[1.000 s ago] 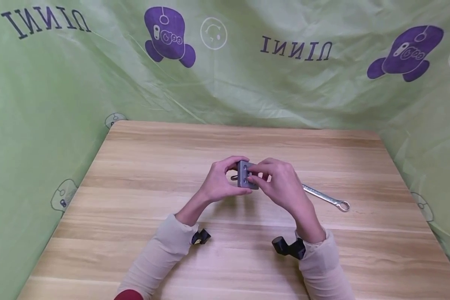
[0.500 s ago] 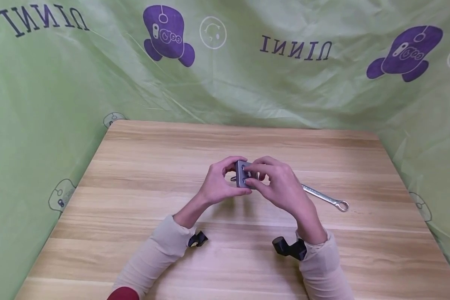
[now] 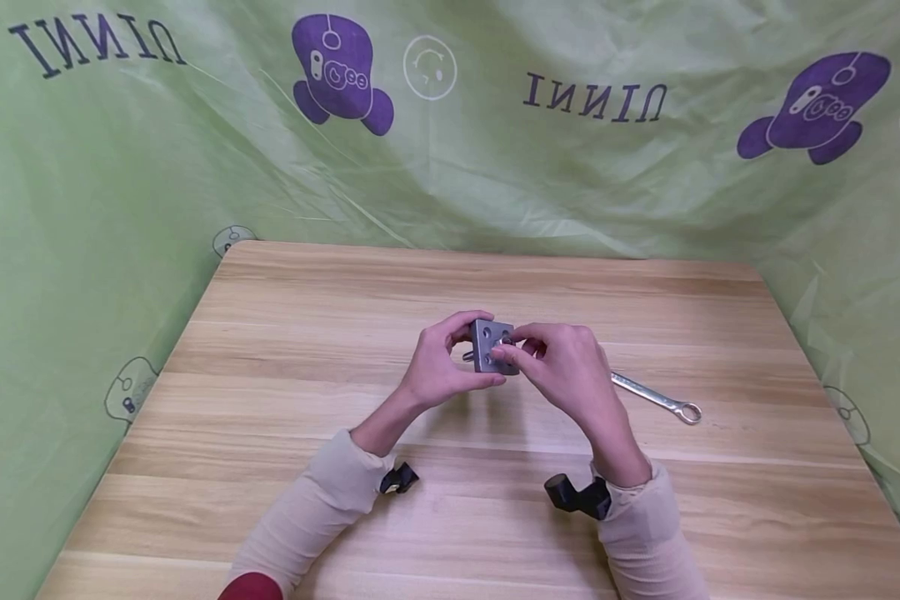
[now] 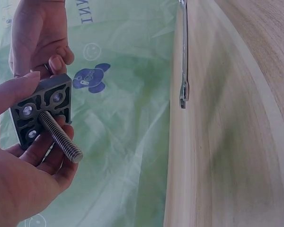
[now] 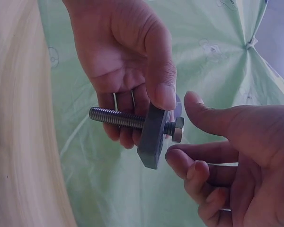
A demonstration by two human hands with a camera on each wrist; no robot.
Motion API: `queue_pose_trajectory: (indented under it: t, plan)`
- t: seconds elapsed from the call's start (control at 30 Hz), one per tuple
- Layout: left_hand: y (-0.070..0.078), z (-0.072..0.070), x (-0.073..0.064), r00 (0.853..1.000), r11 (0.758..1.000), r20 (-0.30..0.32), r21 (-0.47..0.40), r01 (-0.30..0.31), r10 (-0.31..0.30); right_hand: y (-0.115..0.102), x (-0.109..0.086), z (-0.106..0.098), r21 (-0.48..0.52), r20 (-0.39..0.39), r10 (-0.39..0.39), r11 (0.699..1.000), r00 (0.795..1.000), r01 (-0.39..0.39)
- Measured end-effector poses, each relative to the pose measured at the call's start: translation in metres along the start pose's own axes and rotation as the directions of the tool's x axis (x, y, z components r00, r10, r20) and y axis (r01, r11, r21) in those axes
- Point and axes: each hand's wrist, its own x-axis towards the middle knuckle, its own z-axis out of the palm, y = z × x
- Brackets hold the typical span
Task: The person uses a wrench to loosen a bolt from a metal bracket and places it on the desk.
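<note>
My left hand [image 3: 438, 367] grips a square dark metal plate [image 3: 483, 348] by opposite edges, above the table. A long hex bolt passes through the plate; its threaded shank [image 4: 61, 137] sticks out on the recessed side, pointing at my left palm. On the plate's flat side, the bolt head [image 5: 178, 130] stands slightly off the face. My right hand [image 3: 570, 371] is around that head, thumb and index finger to either side of it. A gap shows between thumb and head in the right wrist view, and the index fingertip is close below. Its other fingers are bent.
A silver wrench [image 3: 652, 397] lies on the wooden table [image 3: 315, 333] right of the hands, its far end hidden behind my right hand. Green printed sheeting [image 3: 450, 183] surrounds the table. Black camera mounts [image 3: 579, 497] sit at both wrists.
My right fingertips have shifted right across the plate's face and now stand around the bolt head, so more holes show. My left hand keeps its grip on the plate.
</note>
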Motion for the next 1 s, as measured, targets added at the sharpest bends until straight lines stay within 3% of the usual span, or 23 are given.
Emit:
queue_pose_trajectory:
  t: [0.17, 0.47, 0.77, 1.0]
  plan:
    - [0.0002, 0.0012, -0.0001, 1.000, 1.000, 0.002, 0.001, 0.015, -0.015, 0.0002, 0.0009, 0.0020, -0.007, -0.017, -0.033, 0.999, 0.999, 0.032]
    - [-0.0013, 0.0009, 0.0005, 1.000, 1.000, 0.009, 0.008, -0.004, 0.004, 0.0021, -0.0013, -0.0002, 0.019, -0.015, -0.179, 0.984, 0.984, 0.180]
    - [-0.0010, 0.0004, 0.0000, 1.000, 1.000, 0.020, -0.002, -0.004, 0.004, 0.0029, -0.0028, -0.0017, 0.037, -0.010, -0.259, 0.965, 0.966, 0.260]
    - [-0.0011, 0.0011, 0.0000, 1.000, 1.000, 0.026, 0.015, -0.006, 0.005, 0.0050, -0.0033, -0.0015, -0.006, -0.017, -0.304, 0.953, 0.952, 0.304]
